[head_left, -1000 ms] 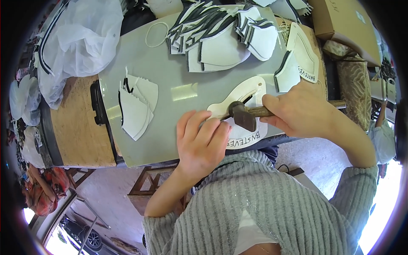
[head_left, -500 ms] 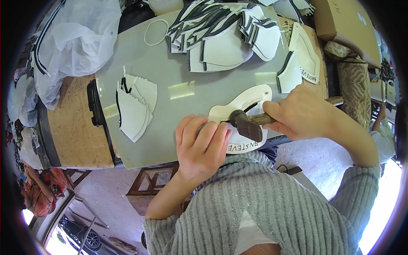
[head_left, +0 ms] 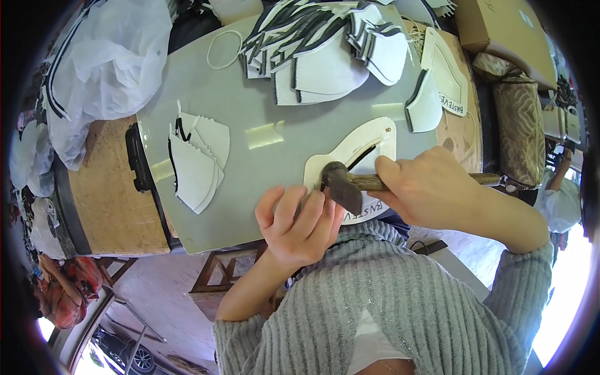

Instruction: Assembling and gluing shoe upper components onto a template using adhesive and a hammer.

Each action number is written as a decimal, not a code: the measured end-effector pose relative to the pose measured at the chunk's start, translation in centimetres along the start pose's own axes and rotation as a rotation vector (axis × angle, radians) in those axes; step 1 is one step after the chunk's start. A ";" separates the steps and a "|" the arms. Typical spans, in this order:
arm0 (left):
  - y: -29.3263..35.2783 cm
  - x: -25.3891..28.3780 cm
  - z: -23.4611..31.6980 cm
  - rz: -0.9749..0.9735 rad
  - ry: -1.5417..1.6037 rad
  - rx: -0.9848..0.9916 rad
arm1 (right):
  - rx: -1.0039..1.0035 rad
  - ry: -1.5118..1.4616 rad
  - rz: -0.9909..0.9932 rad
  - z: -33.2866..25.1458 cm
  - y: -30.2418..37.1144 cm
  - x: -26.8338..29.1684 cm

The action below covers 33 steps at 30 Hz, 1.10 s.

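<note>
My right hand [head_left: 428, 187] is wrapped round the wooden handle of a hammer [head_left: 343, 187]. The dark hammer head is above a cream-white curved template [head_left: 355, 136] at the table's near edge. A dark strip shows along a slot in the template, which has lettering on its near end. My left hand [head_left: 296, 226] rests beside the hammer head at the template's left side, its fingers curled and pressed together. Whatever those fingers grip is hidden behind them and the hammer. Part of the template lies under the hammer and both hands.
White padded pieces with dark edges form a large pile [head_left: 331, 69] at the back. A smaller stack [head_left: 195, 165] lies left. At right are a single piece [head_left: 426, 106] and another template [head_left: 454, 100]. A plastic bag [head_left: 115, 62] and cardboard box [head_left: 506, 34] flank the table [head_left: 262, 169].
The hammer head has shifted slightly left, towards my left hand. My left hand's fingers have moved a little nearer to me and look more bent. The view has shifted slightly.
</note>
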<state>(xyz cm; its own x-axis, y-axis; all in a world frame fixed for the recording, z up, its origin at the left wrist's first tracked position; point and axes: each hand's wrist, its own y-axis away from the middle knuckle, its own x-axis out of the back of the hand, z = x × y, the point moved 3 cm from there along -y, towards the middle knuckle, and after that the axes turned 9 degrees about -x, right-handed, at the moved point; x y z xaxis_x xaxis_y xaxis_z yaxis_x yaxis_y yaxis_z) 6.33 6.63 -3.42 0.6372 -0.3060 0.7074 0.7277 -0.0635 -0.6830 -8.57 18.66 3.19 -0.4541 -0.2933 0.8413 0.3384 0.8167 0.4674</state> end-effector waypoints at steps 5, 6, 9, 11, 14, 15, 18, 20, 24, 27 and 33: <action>-0.1 0.0 0.6 -0.058 -0.054 0.002 | -0.038 -0.052 0.086 -0.2 0.2 -0.6; -0.1 0.2 0.8 -0.058 -0.060 -0.016 | -0.020 -0.085 0.123 -0.2 0.3 -0.5; 0.4 0.6 1.1 -0.070 -0.058 0.073 | -0.006 -0.153 0.214 -0.6 1.7 1.0; 0.8 0.9 1.3 -0.040 -0.048 0.090 | -0.006 -0.184 0.249 -0.9 2.2 0.6; 0.4 0.8 1.1 -0.044 0.012 0.079 | -0.059 -0.130 0.143 -0.4 1.3 -1.4; 0.5 0.9 1.1 -0.043 0.006 0.080 | -0.056 -0.117 0.154 -0.6 1.2 -0.9; 0.4 1.2 1.0 -0.055 0.005 0.101 | -0.069 -0.083 0.135 -1.3 0.9 0.0; -0.1 1.3 0.9 -0.060 0.044 0.133 | -0.097 -0.066 0.105 -1.3 0.8 -0.4; -1.7 1.0 -1.7 -0.115 0.170 0.322 | -0.059 -0.174 0.207 0.1 -0.1 -0.5; -3.5 0.4 -2.9 -0.232 0.195 0.351 | -0.111 -0.282 0.358 1.1 1.1 1.1; -4.5 0.3 -4.3 -0.519 0.269 0.364 | -0.230 -0.377 0.440 2.5 3.9 2.0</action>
<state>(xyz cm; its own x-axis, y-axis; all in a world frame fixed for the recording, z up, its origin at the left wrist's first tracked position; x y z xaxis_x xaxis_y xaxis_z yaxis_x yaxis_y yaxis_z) 2.15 2.77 -0.87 0.1324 -0.5503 0.8244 0.9905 0.0433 -0.1302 -10.17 22.52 6.03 -0.4777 0.2759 0.8341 0.7095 0.6811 0.1810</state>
